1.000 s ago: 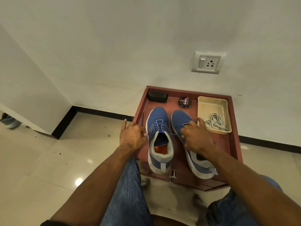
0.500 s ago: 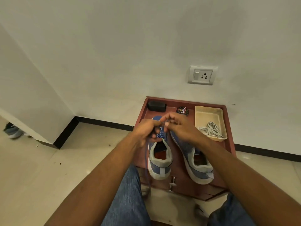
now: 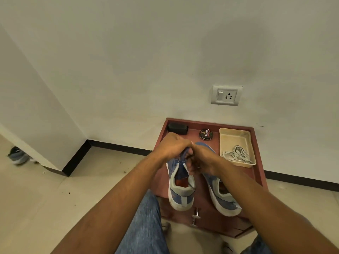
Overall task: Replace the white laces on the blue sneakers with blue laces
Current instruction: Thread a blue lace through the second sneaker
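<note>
two hands meet over the left sneaker [image 3: 180, 187], which sits heel toward the camera on a reddish-brown wooden stand [image 3: 257, 173] against the wall; left hand [image 3: 171, 146] has fingers curled down over the tongue/lace area, right hand [image 3: 200, 160] curled beside it, knuckles touching or nearly so; both seem to pinch smth at the top of the laces, but the blue lace itself is hidden under the fingers, so can't tell exactly what each grips; a bit of blue upper shows betw. the hands; right sneaker [image 3: 222, 197] lies just beside the first, partly under the right wrist, angled outward; white laces [image 3: 236, 154] lie bundled in a cream tray [image 3: 233, 134] at the stand's back right corner; round polish tin [image 3: 206, 134] marked "cherry" and a black block [image 3: 178, 127] sit along the back edge; wall socket [image 3: 227, 95] above; jeans-clad knees at the bottom.
</note>
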